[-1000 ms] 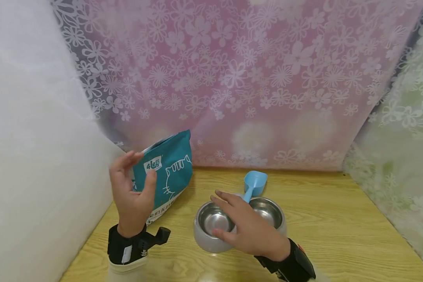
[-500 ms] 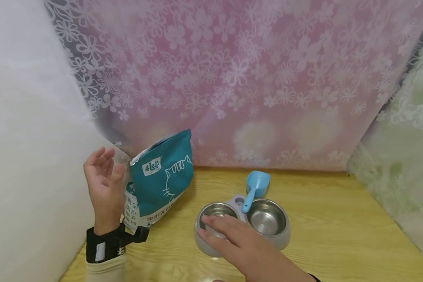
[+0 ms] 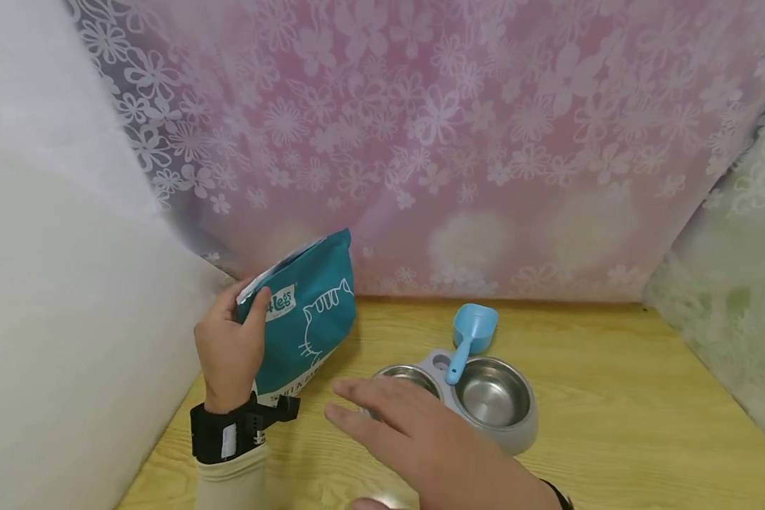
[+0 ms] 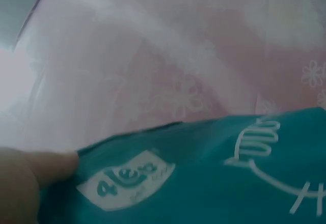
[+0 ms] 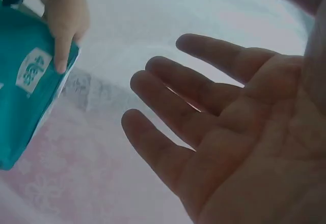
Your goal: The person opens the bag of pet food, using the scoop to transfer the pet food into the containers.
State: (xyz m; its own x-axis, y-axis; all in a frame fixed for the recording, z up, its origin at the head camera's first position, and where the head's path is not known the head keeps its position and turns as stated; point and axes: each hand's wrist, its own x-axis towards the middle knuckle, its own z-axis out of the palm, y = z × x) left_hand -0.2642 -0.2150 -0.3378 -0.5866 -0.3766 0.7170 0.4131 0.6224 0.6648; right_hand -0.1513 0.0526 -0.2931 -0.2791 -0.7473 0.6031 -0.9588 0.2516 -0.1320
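My left hand (image 3: 229, 347) grips the top left corner of a teal pet food bag (image 3: 312, 319), thumb on the front beside the "4Legs" label, the other fingers behind it. The bag (image 4: 204, 178) has a white cat outline, and its upper edge gapes a little. In the right wrist view the left thumb lies along the bag (image 5: 25, 81). My right hand (image 3: 427, 446) is held over the left part of a grey double pet bowl (image 3: 525, 432), fingers extended and holding nothing. It hides much of the left steel bowl (image 3: 414, 372).
A light blue scoop (image 3: 474, 329) lies behind the double bowl, its handle resting on the bowl's middle. Pink flowered cloth (image 3: 421, 177) closes off the back of the wooden table (image 3: 625, 397), and a white sheet (image 3: 70, 319) hangs along the left side.
My left hand first moved left of the bag, then came back right and took hold of its corner. My right hand came nearer the camera and shifted left. The view turned slightly.
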